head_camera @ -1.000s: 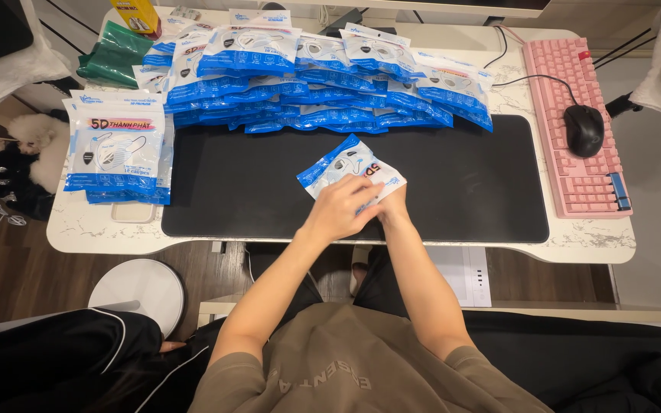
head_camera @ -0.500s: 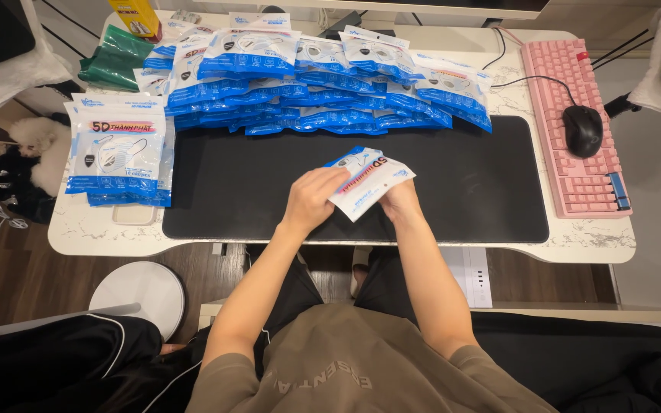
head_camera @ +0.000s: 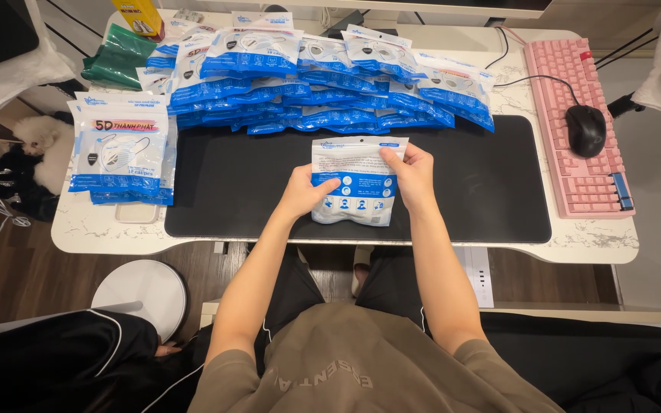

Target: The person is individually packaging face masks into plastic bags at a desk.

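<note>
Both hands hold one flat face-mask packet [head_camera: 358,180], white above and blue below, just over the middle of the black desk mat [head_camera: 216,191], with its back side up. The left hand [head_camera: 305,193] is closed on the packet's lower left edge, thumb on top over the blue band and the fingers tucked under it; the right hand [head_camera: 413,176] pinches the upper right corner, fingers curled over the top face. The packet sits between the two hands, level and held away from the body, with the long row of overlapping mask packets [head_camera: 323,84] just beyond it along the far edge of the mat. As I judge it, the grip is light and at opposite corners, so the slick plastic could slide out of one hand and swing down onto the mat, or twist if the hands pull unevenly. A push forward could carry it into the row behind, which looks loosely shingled and might shift or spill. A second, neater stack of mask packets [head_camera: 120,157] lies at the left end of the white desk [head_camera: 590,237], close to the edge, where a stray elbow might knock it off. The pink keyboard [head_camera: 579,126] and black mouse [head_camera: 586,130] lie well apart to the right.
</note>
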